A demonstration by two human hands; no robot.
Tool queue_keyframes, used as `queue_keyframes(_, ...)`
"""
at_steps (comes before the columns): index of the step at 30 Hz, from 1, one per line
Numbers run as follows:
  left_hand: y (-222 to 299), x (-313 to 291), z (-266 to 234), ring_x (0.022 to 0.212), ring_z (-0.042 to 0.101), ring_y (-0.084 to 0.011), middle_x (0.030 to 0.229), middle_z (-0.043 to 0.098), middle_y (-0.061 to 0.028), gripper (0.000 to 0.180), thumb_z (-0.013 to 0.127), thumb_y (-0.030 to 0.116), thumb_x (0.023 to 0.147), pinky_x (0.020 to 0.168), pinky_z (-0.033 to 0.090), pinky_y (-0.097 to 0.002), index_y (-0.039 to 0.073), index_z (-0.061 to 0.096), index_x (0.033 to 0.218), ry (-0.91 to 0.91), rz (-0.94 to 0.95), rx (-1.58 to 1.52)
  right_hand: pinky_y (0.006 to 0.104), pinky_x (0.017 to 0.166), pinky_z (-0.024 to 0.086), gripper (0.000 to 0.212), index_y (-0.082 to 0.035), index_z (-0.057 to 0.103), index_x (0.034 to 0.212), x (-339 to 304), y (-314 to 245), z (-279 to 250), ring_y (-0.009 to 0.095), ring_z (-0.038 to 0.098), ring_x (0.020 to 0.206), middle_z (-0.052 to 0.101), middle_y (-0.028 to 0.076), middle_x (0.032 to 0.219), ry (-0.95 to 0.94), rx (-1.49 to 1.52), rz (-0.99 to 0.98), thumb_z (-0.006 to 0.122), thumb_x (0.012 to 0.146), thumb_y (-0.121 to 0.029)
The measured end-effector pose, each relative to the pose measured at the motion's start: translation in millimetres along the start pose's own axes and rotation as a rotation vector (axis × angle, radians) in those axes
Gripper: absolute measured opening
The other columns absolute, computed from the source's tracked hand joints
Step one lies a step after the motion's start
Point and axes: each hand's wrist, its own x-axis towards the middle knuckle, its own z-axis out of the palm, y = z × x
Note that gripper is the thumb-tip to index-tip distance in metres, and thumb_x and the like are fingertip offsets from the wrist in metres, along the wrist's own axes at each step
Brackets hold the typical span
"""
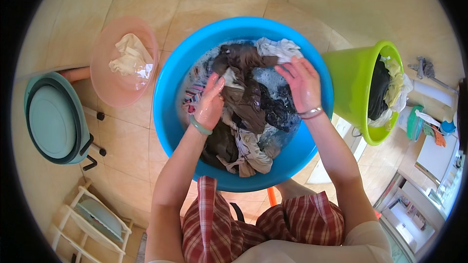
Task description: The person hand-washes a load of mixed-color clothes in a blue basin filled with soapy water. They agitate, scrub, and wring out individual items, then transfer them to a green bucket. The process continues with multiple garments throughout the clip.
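A large blue basin (168,136) holds soapy water and a heap of soaked clothes. My left hand (209,104), with a pale green bangle at the wrist, hovers wet at the left side of the heap, fingers stretched out. My right hand (303,85), wearing a silver bangle, is over the right side, palm inward and fingers apart. Between them lies a dark brown garment (248,92). Just beyond my right fingertips is a white cloth (277,48); whether they touch cannot be told. A striped piece (192,98) floats at the left, and a beige-white garment (254,151) lies nearest me.
A green bucket (343,75) stuffed with dark and pale clothes stands at the right. On the left is a pink basin (109,92) with a cream cloth (130,51). Farther left stands a grey-green folding tub (53,122). A pale wooden rack (66,219) sits lower left.
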Motion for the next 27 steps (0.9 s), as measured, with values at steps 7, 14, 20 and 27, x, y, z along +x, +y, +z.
queue_keyframes(7,13,19,11,0.133,0.042,-0.0282,0.145,0.040,-0.0162,0.093,0.079,0.008,0.079,0.107,0.037,-0.0427,0.009,0.022,0.153,0.116,0.053,0.020,0.0418,0.070,0.049,0.032,-0.004,0.066,0.102,-24,78,-63,0.035,0.064,0.080,0.066,0.018,0.088,-0.127,-1.274,0.105,0.062,0.092,-0.034)
queue_keyframes(14,-12,42,8,0.131,0.041,-0.0376,0.141,0.038,-0.0280,0.104,0.087,0.022,0.071,0.107,0.038,-0.0452,0.005,0.022,0.151,0.304,0.474,1.216,0.0449,0.084,0.048,0.033,-0.008,0.060,0.115,3,28,-40,0.036,0.054,0.101,0.059,0.013,0.110,0.032,-1.557,-0.553,0.067,0.088,-0.026)
queue_keyframes(20,-17,61,-26,0.124,0.047,-0.0376,0.130,0.051,-0.0209,0.065,0.069,0.001,0.080,0.106,0.038,-0.0418,0.007,0.045,0.140,0.268,0.559,1.033,0.0530,0.090,0.049,0.045,-0.010,0.047,0.131,39,89,-10,0.041,0.055,0.114,0.052,0.020,0.124,-0.387,-1.821,-0.440,0.061,0.090,-0.021)
queue_keyframes(27,-10,20,38,0.127,0.046,-0.0300,0.145,0.043,-0.0120,0.069,0.061,0.044,0.093,0.107,0.037,-0.0406,0.008,0.037,0.146,0.188,0.267,0.360,0.0480,0.068,0.053,0.037,-0.006,0.054,0.122,50,87,0,0.040,0.065,0.079,0.064,0.022,0.095,0.039,-1.079,-0.200,0.062,0.087,-0.011)
